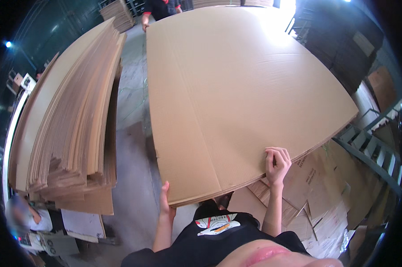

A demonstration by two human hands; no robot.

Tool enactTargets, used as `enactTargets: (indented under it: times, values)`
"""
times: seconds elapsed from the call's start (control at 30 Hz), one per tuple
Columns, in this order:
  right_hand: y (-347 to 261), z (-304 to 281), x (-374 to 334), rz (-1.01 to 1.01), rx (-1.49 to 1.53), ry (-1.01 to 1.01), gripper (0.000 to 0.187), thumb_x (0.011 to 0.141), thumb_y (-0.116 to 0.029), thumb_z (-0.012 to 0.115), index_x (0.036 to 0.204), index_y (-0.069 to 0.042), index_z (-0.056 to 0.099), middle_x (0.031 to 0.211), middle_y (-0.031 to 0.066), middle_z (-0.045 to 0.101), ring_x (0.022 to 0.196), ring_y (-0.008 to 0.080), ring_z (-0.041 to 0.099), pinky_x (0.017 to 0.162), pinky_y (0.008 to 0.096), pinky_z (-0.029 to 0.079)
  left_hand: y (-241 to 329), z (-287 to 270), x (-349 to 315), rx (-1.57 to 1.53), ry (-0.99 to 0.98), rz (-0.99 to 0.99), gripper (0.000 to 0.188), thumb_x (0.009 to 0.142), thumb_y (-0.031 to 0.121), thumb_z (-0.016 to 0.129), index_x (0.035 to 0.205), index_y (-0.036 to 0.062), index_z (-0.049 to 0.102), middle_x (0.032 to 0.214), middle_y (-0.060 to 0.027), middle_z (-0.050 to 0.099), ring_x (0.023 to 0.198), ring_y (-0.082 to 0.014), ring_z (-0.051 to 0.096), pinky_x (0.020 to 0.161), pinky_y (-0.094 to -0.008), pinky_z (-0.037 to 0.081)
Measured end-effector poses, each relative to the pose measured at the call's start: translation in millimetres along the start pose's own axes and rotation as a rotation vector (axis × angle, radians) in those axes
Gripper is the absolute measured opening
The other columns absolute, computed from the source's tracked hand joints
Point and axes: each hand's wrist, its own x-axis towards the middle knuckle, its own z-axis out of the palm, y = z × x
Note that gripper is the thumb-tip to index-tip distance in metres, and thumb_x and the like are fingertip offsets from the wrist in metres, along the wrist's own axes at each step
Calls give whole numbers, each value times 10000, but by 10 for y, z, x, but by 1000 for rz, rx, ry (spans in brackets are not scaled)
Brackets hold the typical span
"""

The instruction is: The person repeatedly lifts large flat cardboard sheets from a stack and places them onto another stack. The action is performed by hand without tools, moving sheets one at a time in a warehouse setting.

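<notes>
A large flat stack of brown cardboard sheets (245, 89) spreads out in front of me, with several edges showing along its near side. My left hand (165, 201) grips its near left corner, thumb up along the side and the other fingers hidden beneath. Near the front edge, further right, my right hand (278, 165) is closed with curled fingers and rests on the top sheet. Nothing shows inside that fist. At the far left corner, another person's hand (145, 27) touches the sheets.
To the left stands a tall, leaning stack of cardboard sheets (72, 115), with grey floor (132, 164) between it and me. Flattened cardboard (316, 191) lies at lower right, beside a metal stair-like frame (370, 147). A person in white (38, 218) is at lower left.
</notes>
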Motion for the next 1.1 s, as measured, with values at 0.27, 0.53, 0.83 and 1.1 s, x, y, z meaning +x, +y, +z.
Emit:
enactTargets:
  times: [0.27,0.53,0.83,1.1]
  values:
    - [35,0,-49,13,22,34,98,786,-5,647,703,-59,655,782,29,708,699,207,626,644,322,482,-43,-39,10,-15,-2,22,612,950,512,504,1337,37,501,1267,-100,597,1160,-227,579,970,-378,464]
    - [80,-2,-78,-14,28,58,128,784,-13,633,666,-63,637,735,33,690,674,202,609,630,331,471,-86,-125,23,-24,-50,37,622,964,519,483,1364,43,483,1299,-106,583,1180,-237,569,982,-385,462]
    - [96,-28,-68,-7,34,37,124,781,-9,642,665,-52,639,730,47,687,681,214,614,634,331,473,-35,-173,-21,-23,-106,-13,640,984,495,488,1407,18,444,1357,-107,547,1249,-220,529,1032,-372,425]
    - [-736,-673,902,-280,271,198,139,839,-145,717,874,-24,660,858,126,685,811,261,640,739,360,504,-57,-141,1,-15,-12,31,598,1001,488,438,1383,28,475,1313,-103,587,1191,-219,572,1012,-373,451]
